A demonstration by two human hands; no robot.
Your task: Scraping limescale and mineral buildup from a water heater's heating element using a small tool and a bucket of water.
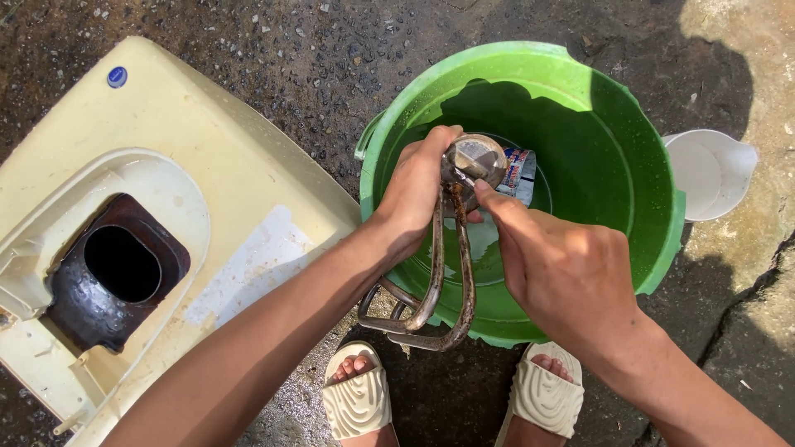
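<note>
Heating element (447, 273), rusty, hangs over the green bucket (613, 108); a blue-white sachet (520, 174) lies inside the bucket. Left hand (414, 194) wraps its round flange; right hand (563, 269) pinches just below with thumb and forefinger.

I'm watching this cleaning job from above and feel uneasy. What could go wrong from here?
1. The rusty heating element is held over the green bucket by its round flange; if the left hand slips, it may drop in and splash.
2. The right hand rubs corroded metal bare, so a scrape seems possible.
3. Its loop hangs above feet in open sandals.
</note>
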